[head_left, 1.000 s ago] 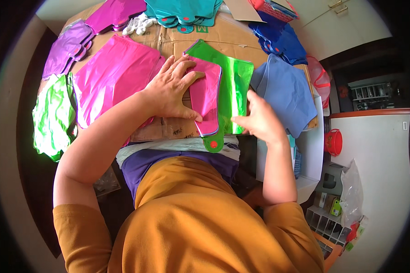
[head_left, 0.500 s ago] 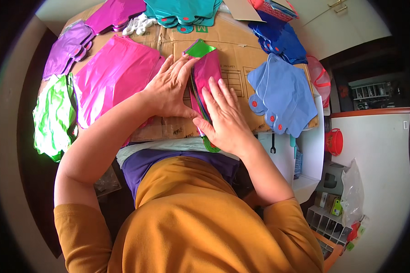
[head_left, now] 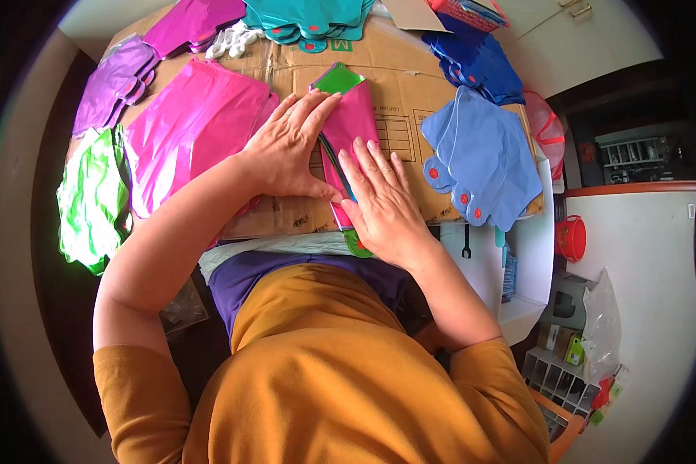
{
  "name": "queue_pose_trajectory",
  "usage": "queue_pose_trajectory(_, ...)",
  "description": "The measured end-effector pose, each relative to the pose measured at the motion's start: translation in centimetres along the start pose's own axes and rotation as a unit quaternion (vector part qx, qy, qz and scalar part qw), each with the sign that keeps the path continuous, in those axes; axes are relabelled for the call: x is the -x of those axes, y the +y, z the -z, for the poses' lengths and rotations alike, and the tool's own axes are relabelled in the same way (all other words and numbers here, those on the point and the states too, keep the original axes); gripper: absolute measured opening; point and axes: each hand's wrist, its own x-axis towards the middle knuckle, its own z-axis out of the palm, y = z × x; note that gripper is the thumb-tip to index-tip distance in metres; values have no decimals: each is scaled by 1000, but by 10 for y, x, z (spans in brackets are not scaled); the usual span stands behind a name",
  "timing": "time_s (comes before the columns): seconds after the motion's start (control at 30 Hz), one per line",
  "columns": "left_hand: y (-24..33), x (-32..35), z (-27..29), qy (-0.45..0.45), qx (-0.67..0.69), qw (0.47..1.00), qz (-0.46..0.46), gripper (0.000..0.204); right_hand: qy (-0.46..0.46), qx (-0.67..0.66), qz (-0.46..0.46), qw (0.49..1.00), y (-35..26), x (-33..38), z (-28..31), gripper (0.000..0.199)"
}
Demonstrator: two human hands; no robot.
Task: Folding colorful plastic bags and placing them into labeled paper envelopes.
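Observation:
A narrow folded bundle of shiny foil pieces (head_left: 349, 116), pink outside with a green far end, lies on flattened cardboard (head_left: 402, 87). They look like flat, uninflated foil balloons. My left hand (head_left: 290, 148) rests along the bundle's left edge, fingers stretched and thumb out toward the near end. On the right side, my right hand (head_left: 388, 199) lies flat over the bundle's lower part with its fingers spread. Both thumbs almost meet over it. Darker layers show along a fold between my hands, and a rounded green tab (head_left: 356, 243) sticks out at the near end.
Left lie a wide pink foil stack (head_left: 189, 135), a crinkled bright green stack (head_left: 93, 197) and a lilac stack (head_left: 112, 81). Behind are magenta (head_left: 192, 25) and teal stacks (head_left: 309, 19) beside small white pieces (head_left: 236, 39). Light blue (head_left: 487, 155) and dark blue stacks (head_left: 493, 71) lie right.
The folded bundle looks flatter and wider between my hands. My right hand has slid slightly toward me and to the right; my left hand has hardly moved.

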Motion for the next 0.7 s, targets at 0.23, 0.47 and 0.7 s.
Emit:
queue_pose_trajectory(0.23, 0, 0, -3, 25, 16, 1000, 1, 144, 71, -159, -20, 984, 4, 0, 12, 86)
queue_pose_trajectory(0.47, 0, 4, -5, 55, 44, 998, -5, 151, 135, -437, -181, 871, 13, -16, 28, 62)
queue_pose_trajectory(0.7, 0, 1, -4, -33, -53, 998, 11, 131, 44, -172, -313, 933, 72, -33, 45, 31)
